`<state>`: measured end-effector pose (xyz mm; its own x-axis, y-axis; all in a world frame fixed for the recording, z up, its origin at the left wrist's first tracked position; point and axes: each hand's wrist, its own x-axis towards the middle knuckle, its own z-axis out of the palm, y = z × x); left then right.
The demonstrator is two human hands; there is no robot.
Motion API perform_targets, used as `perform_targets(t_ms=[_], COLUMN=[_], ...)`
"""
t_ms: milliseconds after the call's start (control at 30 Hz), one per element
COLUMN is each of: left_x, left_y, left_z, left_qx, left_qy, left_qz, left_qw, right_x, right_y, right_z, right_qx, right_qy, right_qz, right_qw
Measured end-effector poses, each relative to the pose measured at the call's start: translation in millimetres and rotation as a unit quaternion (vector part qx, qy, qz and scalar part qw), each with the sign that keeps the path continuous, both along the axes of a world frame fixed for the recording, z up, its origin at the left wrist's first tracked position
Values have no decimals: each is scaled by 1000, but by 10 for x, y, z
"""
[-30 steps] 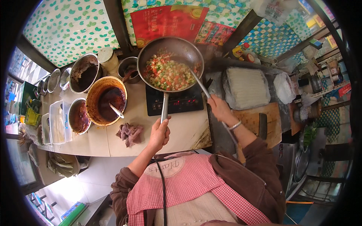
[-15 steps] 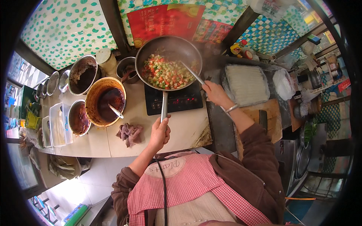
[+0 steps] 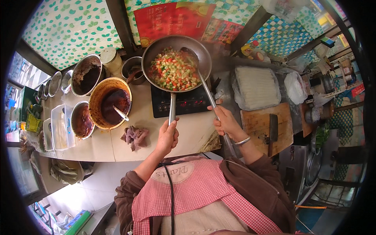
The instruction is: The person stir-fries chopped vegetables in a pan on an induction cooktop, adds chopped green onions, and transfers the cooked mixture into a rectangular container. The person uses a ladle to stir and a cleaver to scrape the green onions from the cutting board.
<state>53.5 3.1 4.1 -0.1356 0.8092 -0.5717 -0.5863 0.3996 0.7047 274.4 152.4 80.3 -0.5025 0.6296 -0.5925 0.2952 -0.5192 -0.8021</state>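
My left hand (image 3: pixel 167 138) is closed round the handle of a frying pan (image 3: pixel 176 42), which is above a black induction cooker (image 3: pixel 163 102). Diced vegetables (image 3: pixel 171 70), red, green and pale, lie in the pan, mostly on its left and near side. In my right hand (image 3: pixel 228 122) is the long metal handle of a ladle (image 3: pixel 203 83). Its round bowl rests inside the pan, at the far right of the vegetables, partly lost in steam. The end of the ladle's handle sticks out below my right hand.
Left of the cooker stand a yellowish pot (image 3: pixel 94 105) of dark red sauce with a spoon, and a smaller pot (image 3: pixel 136 78). A crumpled cloth (image 3: pixel 135 138) lies near the counter's front. To the right are a plastic-wrapped tray (image 3: pixel 257 88) and a cleaver (image 3: pixel 273 131) on a cutting board (image 3: pixel 254 117).
My right hand has come back toward me, and more of the ladle's handle shows. The vegetables have shifted and spread in the pan. My left hand stays on the pan handle.
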Motion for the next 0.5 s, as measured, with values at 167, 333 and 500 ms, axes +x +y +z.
perform_targets(t_ms=[167,333,500], left_x=[-12,-16,-15], left_y=[1,-4,-5], left_z=[21,17,14], left_qx=[4,2,-1], left_qy=[11,8,3], left_qz=[-6,-8,-3], left_qw=[1000,1000,1000], right_x=[-4,89,341], right_y=[73,101,153], right_z=[215,404,417], right_qx=[99,121,20], right_qy=[-35,-71,-90], right_qz=[76,125,198], right_qw=[992,982,976])
